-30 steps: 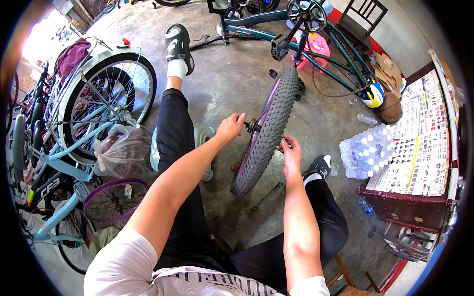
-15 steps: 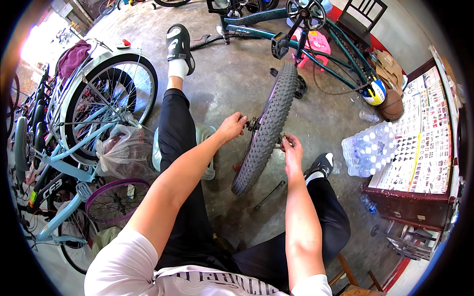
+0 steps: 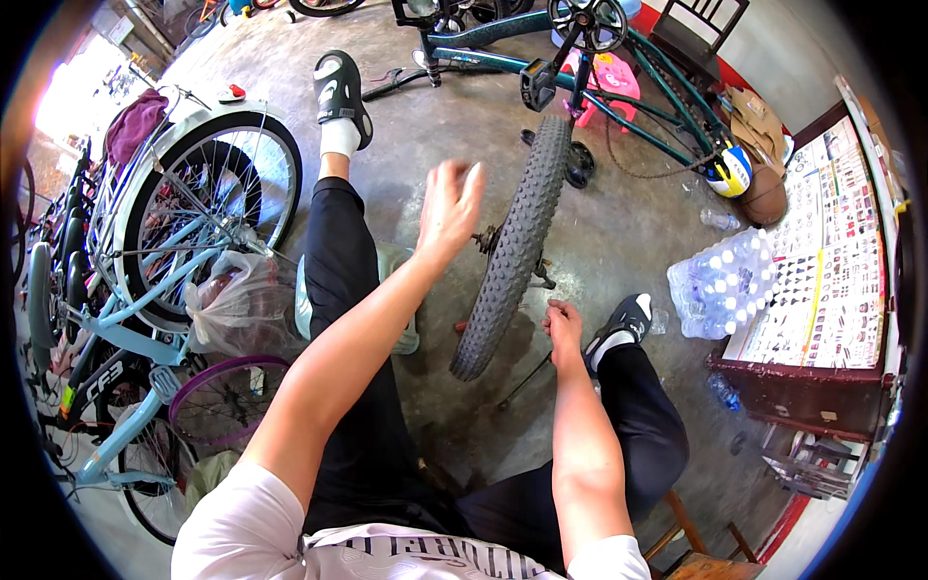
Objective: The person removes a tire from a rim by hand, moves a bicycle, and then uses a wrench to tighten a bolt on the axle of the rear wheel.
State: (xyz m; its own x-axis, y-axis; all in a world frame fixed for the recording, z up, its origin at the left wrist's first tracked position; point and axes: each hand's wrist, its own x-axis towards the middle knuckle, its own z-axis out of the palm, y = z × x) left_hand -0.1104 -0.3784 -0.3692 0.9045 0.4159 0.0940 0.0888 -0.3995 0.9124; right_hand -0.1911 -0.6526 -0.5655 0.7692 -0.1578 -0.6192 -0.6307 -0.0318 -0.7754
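A bicycle wheel with a black knobby tyre [image 3: 517, 251] stands upright on the floor between my legs, leaning slightly. Its hub axle pokes out on both sides, with sprockets [image 3: 487, 238] on the left and a small lever-like end [image 3: 544, 277] on the right. My left hand [image 3: 449, 215] is raised beside the tyre's upper left side, clear of the hub; its fingers are blurred but stretched and apart. Just below the axle's right end, my right hand [image 3: 564, 329] has its fingers curled together, not touching the wheel. Whatever they may hold is too small to make out.
A teal bicycle frame [image 3: 483, 58] stands ahead near a pink stool [image 3: 611, 79]. Light blue bicycles [image 3: 145, 333] crowd the left. At right are shrink-wrapped water bottles [image 3: 720, 285] and a cabinet [image 3: 793, 401]. A thin rod [image 3: 525, 380] lies on the floor near the wheel.
My left hand has let go of the hub's left side and risen. My right hand has come off the axle's right end, moving down. The wheel still stands, slightly turned.
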